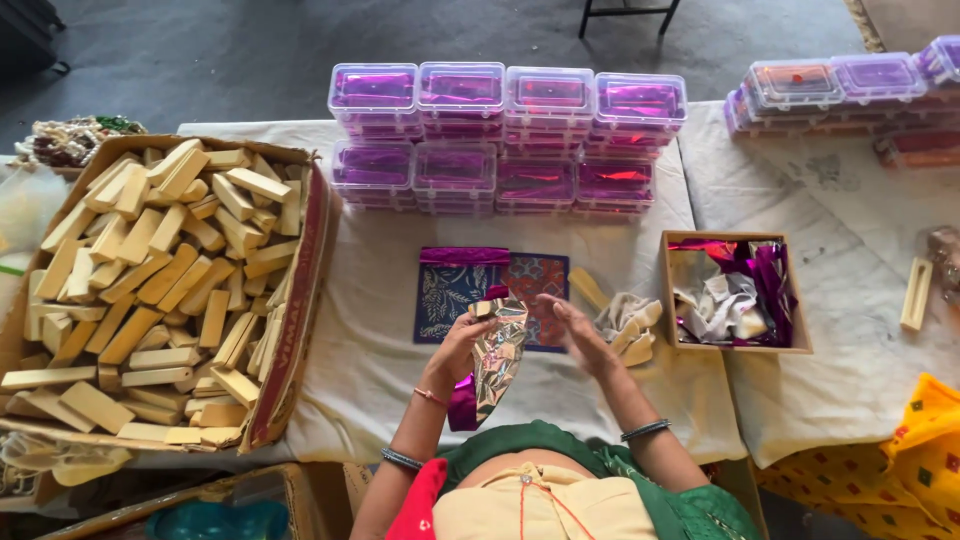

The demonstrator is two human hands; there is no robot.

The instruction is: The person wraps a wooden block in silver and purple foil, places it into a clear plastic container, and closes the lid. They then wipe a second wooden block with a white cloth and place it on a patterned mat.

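Observation:
My left hand [462,345] grips a crinkled sheet of shiny foil wrap [497,358], silver on one side and purple on the other, held above my lap. The top of a pale block shows at the foil's upper edge. My right hand [578,333] is blurred, just right of the foil, fingers spread, holding nothing that I can make out. Under both hands lies a blue and red patterned mat [450,290] with a strip of purple foil along its top.
A large cardboard box [300,300] of several pale wooden blocks sits at left. Stacked clear plastic cases [505,135] with purple foil inside stand at the back. A small wooden box [668,300] of foil scraps is at right, loose blocks [630,325] beside it.

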